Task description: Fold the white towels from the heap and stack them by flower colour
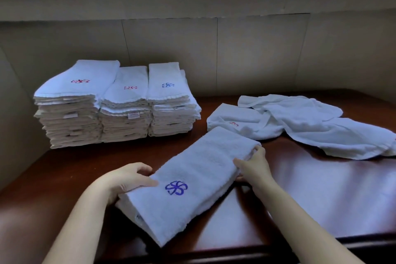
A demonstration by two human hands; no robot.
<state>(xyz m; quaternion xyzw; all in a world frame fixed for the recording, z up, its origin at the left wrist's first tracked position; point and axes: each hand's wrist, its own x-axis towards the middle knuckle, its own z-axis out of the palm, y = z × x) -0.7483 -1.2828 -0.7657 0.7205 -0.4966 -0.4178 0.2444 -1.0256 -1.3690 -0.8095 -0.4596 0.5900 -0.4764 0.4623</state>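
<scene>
Landmark: the folded towel [192, 180] with the blue flower [176, 188], lying slantwise on the dark tabletop [321, 195].

Far left of it I log two stacks topped by red flowers [70, 100] [126, 109], then a blue-flower stack [171, 105] behind it.

My left hand [126, 180] has its grip clamped on the towel's near-left edge, thumb on top.

My right hand [252, 163] has its grip pinching the towel's right edge.

Right and behind: the unfolded heap [300, 122].
</scene>
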